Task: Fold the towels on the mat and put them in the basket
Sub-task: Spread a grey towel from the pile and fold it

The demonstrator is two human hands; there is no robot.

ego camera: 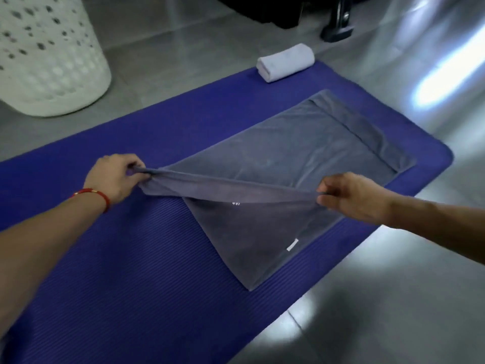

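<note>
Towel (288,164) edge pinched by left hand (115,177) and right hand (349,198); keep it taut and land its 2 corners squarely.

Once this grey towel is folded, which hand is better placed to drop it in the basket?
Probably the left hand: the white basket stands off the mat's far left. The right hand grips the grey towel on the opposite side.

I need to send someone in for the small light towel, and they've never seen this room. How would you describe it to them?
Find the blue mat on the grey floor. At its far end, beyond the flat grey towel, lies the white towel. It alone is rolled up and pale.
</note>
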